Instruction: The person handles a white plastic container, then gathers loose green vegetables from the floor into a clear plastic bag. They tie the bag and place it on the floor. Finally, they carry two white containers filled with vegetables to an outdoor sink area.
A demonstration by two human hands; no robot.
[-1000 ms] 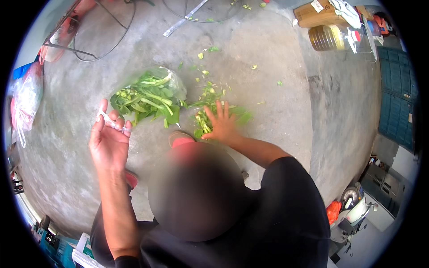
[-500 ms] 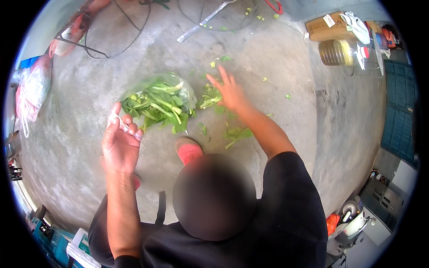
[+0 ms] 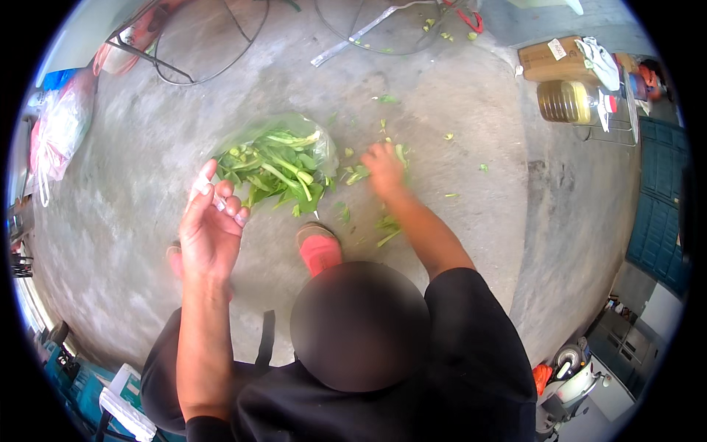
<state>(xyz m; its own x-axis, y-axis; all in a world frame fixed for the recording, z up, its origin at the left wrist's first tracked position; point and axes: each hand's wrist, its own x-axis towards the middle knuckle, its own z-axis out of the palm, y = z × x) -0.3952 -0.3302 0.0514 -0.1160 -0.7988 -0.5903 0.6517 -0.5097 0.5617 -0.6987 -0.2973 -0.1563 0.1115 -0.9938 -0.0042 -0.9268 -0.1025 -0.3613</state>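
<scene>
A clear plastic bag (image 3: 326, 151) filled with leafy green vegetables (image 3: 283, 166) rests on the concrete floor, its mouth toward me. My left hand (image 3: 213, 221) is beside it, palm up, fingers curled on a white twisted part of the bag. To the bag's right, my right hand (image 3: 384, 169) reaches down with bent fingers over loose greens (image 3: 357, 174). Bits of leaf and stem show on both sides of that hand; what lies under its fingers is hidden. More loose greens (image 3: 388, 227) lie below the right wrist.
Leaf scraps (image 3: 384, 99) dot the floor ahead. Farther off stand wire-framed stands (image 3: 210, 77). A cardboard box (image 3: 552, 60) and a large oil jug (image 3: 567, 102) sit at the far right. A tied plastic bag (image 3: 62, 132) is on the left. My pink shoe (image 3: 320, 250) is just below the greens.
My right hand has come down onto the loose greens, its spread fingers now bent together. My left hand keeps its hold beside the bag. The whole view has shifted slightly.
</scene>
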